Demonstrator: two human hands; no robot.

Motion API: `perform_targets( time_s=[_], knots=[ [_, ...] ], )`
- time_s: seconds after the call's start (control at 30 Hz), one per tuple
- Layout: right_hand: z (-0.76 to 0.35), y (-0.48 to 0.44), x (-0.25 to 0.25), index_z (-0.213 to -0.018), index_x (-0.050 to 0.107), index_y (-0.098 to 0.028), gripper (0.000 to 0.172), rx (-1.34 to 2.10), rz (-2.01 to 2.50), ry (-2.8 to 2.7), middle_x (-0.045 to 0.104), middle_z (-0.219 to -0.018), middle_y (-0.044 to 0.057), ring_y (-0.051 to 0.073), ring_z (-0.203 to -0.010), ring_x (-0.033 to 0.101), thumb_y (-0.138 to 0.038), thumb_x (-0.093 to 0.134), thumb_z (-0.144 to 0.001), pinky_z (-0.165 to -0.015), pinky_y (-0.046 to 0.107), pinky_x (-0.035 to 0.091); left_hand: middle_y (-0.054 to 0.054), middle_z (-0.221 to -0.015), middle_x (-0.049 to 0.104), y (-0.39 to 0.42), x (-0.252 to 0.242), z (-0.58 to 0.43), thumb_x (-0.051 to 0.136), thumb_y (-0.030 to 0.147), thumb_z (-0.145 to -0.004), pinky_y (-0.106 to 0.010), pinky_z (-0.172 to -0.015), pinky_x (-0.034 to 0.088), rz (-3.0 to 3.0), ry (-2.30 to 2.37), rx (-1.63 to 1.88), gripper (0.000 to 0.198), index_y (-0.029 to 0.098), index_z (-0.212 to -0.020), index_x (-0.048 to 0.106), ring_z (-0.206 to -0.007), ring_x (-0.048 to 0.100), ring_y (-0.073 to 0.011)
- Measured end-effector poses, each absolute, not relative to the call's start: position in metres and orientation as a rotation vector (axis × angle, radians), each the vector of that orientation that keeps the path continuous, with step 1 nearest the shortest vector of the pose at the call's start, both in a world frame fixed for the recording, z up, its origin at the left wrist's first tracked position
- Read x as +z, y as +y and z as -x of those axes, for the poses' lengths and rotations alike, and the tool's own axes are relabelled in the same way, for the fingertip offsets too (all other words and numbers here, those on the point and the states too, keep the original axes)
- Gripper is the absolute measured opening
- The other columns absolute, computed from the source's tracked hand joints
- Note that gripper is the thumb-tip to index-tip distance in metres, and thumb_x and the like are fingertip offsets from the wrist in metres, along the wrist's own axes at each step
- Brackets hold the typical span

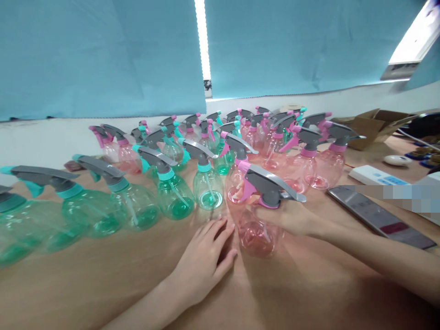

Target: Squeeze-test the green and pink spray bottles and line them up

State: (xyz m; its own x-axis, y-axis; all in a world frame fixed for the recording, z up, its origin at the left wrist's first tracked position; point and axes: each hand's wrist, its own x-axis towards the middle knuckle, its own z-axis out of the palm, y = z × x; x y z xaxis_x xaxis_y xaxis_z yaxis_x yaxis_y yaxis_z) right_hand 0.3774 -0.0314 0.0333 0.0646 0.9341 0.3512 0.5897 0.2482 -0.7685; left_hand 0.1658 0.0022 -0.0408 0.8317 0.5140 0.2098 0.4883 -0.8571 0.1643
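Since that's likely steadiest, the right hand (283, 216) clasps the pink bottle (257, 238) under its spray head (271, 187), short of other bottles (208, 183) toward the desk's (103, 286) far edge (left hand (202, 256): palm-down, holding nothing).

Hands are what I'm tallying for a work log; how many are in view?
2. The left hand is open, palm down at the table; the right hand is at the nearest pink spray bottle, partly hidden by it. No others show.
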Motion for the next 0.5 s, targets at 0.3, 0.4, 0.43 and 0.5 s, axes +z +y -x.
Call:
perform_targets(
  time_s=[0.3, 0.4, 0.43, 0.5],
  knots=[
    [-0.3805, -0.0288, 0.0265, -0.071, 0.054, -0.024, 0.005, 0.614, 1.286, -1.657, 0.062, -0.073, 0.001, 0.019, -0.071, 0.061, -0.026, 0.053, -0.067, -0.064, 0.032, 0.053, -0.013, -0.139, 0.049, 0.0022, -0.0398, -0.166, 0.049, 0.031, -0.095, -0.05, -0.103, 0.04, -2.877, 0.796, 0.386, 0.041, 0.017, -0.133, 0.048, -0.129, 0.043, -0.0301],
    [-0.3805, -0.0284, 0.0252, -0.072, 0.054, -0.024, 0.005, 0.607, 1.282, -1.647, 0.061, -0.072, 0.0, 0.018, -0.07, 0.061, -0.026, 0.054, -0.068, -0.063, 0.031, 0.054, -0.013, -0.139, 0.049, 0.002, -0.0389, -0.1661, 0.049, 0.031, -0.095, -0.05, -0.103, 0.04, -2.875, 0.792, 0.391, 0.041, 0.017, -0.133, 0.048, -0.128, 0.044, -0.0302],
    [-0.3804, -0.0283, 0.0248, -0.072, 0.054, -0.024, 0.004, 0.607, 1.283, -1.646, 0.061, -0.072, 0.0, 0.018, -0.069, 0.06, -0.026, 0.054, -0.069, -0.063, 0.031, 0.053, -0.013, -0.139, 0.049, 0.0019, -0.0388, -0.1662, 0.049, 0.031, -0.095, -0.05, -0.103, 0.04, -2.875, 0.791, 0.392, 0.041, 0.017, -0.133, 0.048, -0.128, 0.043, -0.0302],
    [-0.3805, -0.0281, 0.0242, -0.072, 0.055, -0.023, 0.004, 0.601, 1.287, -1.642, 0.062, -0.073, 0.0, 0.018, -0.069, 0.06, -0.026, 0.055, -0.069, -0.062, 0.03, 0.053, -0.012, -0.139, 0.049, 0.0016, -0.0388, -0.1662, 0.049, 0.031, -0.095, -0.05, -0.103, 0.04, -2.875, 0.791, 0.392, 0.041, 0.018, -0.134, 0.047, -0.129, 0.043, -0.0301]
  ],
)
